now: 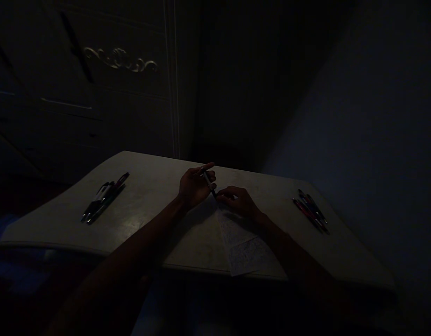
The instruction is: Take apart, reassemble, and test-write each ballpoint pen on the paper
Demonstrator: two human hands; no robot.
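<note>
My left hand [196, 186] is palm-up over the middle of the table, its fingers curled around a pen [208, 182]. The pen slants down to the right, its dark lower end close to my other hand. At that lower end my right hand [238, 200] has thumb and forefinger pinched together; in the dim light I cannot make out whether they grip the pen's tip or something small. Beneath my right hand and forearm lies a paper sheet [241, 254] with dense markings and a fold or edge across it.
The pale table [141, 233] has a pen group [105, 196] on its left and another pen group [310, 211] on its right. Behind stands a dark cabinet [131, 112] with scrolled ornament. A wall [376, 130] rises on the right. The room is very dark.
</note>
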